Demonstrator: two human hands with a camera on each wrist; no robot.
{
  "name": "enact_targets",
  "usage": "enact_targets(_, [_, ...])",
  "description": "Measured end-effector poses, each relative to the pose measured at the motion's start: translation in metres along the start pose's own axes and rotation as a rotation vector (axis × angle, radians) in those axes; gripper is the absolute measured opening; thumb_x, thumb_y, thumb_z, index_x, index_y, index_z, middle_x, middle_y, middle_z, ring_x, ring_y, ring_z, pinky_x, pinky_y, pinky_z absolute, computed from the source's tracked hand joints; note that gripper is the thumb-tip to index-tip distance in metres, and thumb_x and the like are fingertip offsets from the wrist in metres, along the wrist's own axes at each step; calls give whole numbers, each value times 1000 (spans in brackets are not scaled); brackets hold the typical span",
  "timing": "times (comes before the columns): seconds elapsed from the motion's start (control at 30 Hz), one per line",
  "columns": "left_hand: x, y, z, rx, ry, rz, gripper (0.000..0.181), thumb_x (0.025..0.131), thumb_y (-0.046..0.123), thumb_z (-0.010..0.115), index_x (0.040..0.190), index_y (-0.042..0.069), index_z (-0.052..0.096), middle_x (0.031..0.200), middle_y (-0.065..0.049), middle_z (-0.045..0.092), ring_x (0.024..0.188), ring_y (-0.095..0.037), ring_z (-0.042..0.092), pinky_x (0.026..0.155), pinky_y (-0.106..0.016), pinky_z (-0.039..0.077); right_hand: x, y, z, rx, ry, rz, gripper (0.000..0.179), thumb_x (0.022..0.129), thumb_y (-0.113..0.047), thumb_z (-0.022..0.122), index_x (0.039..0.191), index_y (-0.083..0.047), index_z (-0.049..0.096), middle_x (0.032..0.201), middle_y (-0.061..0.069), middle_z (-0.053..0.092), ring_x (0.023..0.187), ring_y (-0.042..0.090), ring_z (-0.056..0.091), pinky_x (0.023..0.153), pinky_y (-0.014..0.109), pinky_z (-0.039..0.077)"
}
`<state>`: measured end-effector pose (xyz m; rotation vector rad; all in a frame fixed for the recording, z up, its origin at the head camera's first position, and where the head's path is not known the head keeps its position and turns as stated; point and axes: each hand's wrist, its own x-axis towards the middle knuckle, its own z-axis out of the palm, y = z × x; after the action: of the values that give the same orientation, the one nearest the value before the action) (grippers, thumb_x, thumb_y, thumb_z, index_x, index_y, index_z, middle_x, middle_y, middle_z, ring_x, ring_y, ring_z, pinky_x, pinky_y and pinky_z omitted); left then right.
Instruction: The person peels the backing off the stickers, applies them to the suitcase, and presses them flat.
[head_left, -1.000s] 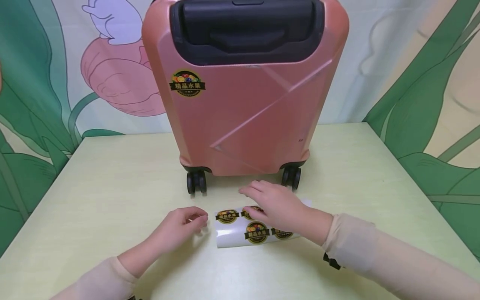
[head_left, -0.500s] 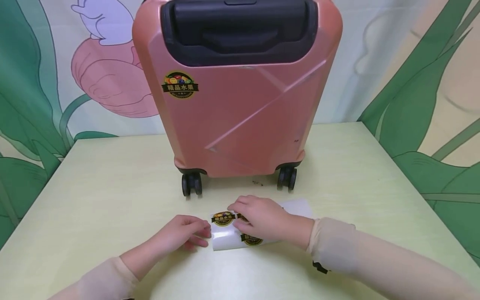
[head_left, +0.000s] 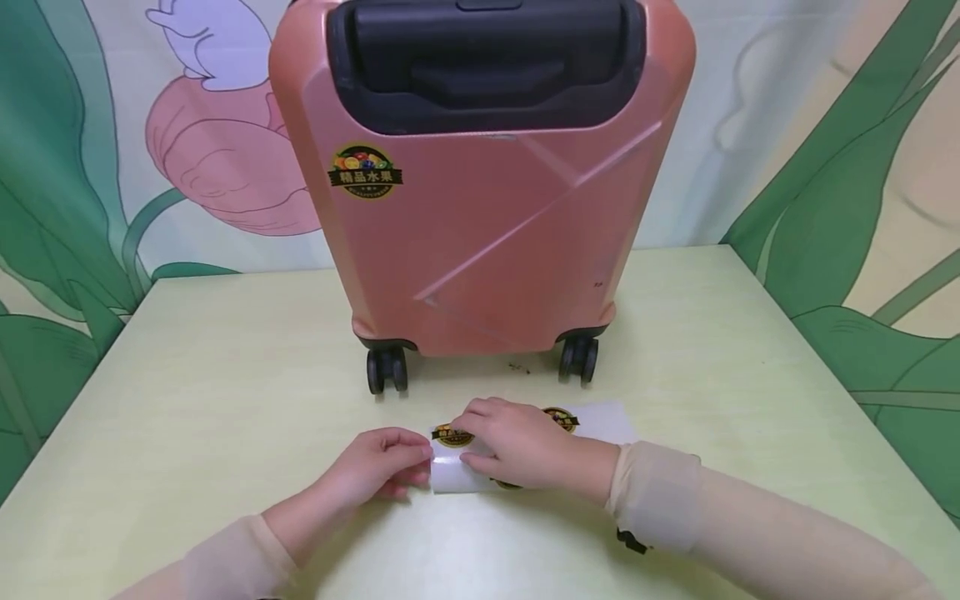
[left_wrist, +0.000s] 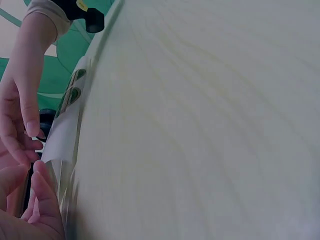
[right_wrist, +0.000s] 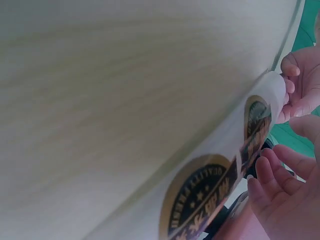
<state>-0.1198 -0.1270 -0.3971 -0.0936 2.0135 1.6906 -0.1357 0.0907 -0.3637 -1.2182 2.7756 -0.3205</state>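
A glossy white sticker sheet with round black-and-gold fruit labels lies curved on the table. My left hand is at its left end, thumb and fingers pinching the edge. Over the sheet is my right hand, fingers spread loosely by the upper-left label and covering part of the labels. In the right wrist view the right fingers hold nothing, beside large labels on the sheet. Behind stands a pink suitcase with one matching sticker at its upper left.
Black wheels carry the upright suitcase on the pale table. A few dark specks lie between the wheels. A printed cloth with plants and a rabbit hangs behind. A black handle recess tops the suitcase.
My right hand has come down and left over the sheet, covering more labels. My left hand has moved right to the sheet's left edge. The suitcase and its sticker stay put.
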Motion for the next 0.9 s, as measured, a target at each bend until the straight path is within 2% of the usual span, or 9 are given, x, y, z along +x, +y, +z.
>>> enact_targets(0.17, [4, 1, 7, -96, 45, -45, 37, 84, 20, 69, 109, -2, 55, 82, -3, 67, 68, -10, 64, 55, -21, 46, -1, 1, 1, 4, 14, 16, 36, 90, -33, 59, 121, -15, 60, 114, -1, 59, 103, 15, 56, 80, 32, 49])
enact_targets(0.33, [5, 3, 11, -218, -13, -87, 42, 86, 18, 67, 117, -4, 49, 75, -1, 63, 61, -6, 58, 50, -16, 42, -2, 2, 4, 6, 51, 2, 34, 90, -31, 60, 119, -15, 61, 112, -2, 59, 102, 15, 56, 79, 31, 49])
enact_targets(0.43, [5, 3, 13, -255, -44, -91, 44, 87, 16, 66, 120, -5, 48, 71, 0, 60, 60, -4, 54, 50, -15, 42, -3, 2, 4, 9, 73, -5, 33, 90, -31, 60, 118, -15, 62, 110, -3, 59, 101, 14, 56, 79, 31, 49])
enact_targets(0.57, [5, 5, 16, -273, -66, -83, 44, 87, 16, 65, 121, -6, 48, 69, 2, 58, 60, -4, 52, 49, -15, 41, -4, 2, 3, 19, 85, -1, 33, 90, -32, 60, 118, -15, 62, 110, -3, 59, 101, 13, 55, 80, 30, 49])
enact_targets(0.73, [4, 8, 22, -284, -93, -64, 31, 88, 13, 64, 112, -3, 55, 67, 2, 54, 58, -5, 48, 49, -17, 37, -7, 0, -1, 25, 106, 8, 33, 89, -32, 62, 117, -14, 62, 109, -3, 59, 101, 14, 56, 80, 31, 49])
enact_targets(0.9, [2, 8, 24, -280, -86, -50, 21, 88, 14, 63, 104, 0, 62, 64, 3, 52, 56, -6, 43, 48, -18, 34, -9, 0, -3, 49, 149, 1, 29, 88, -29, 64, 113, -15, 63, 109, -3, 59, 100, 13, 56, 80, 30, 49])
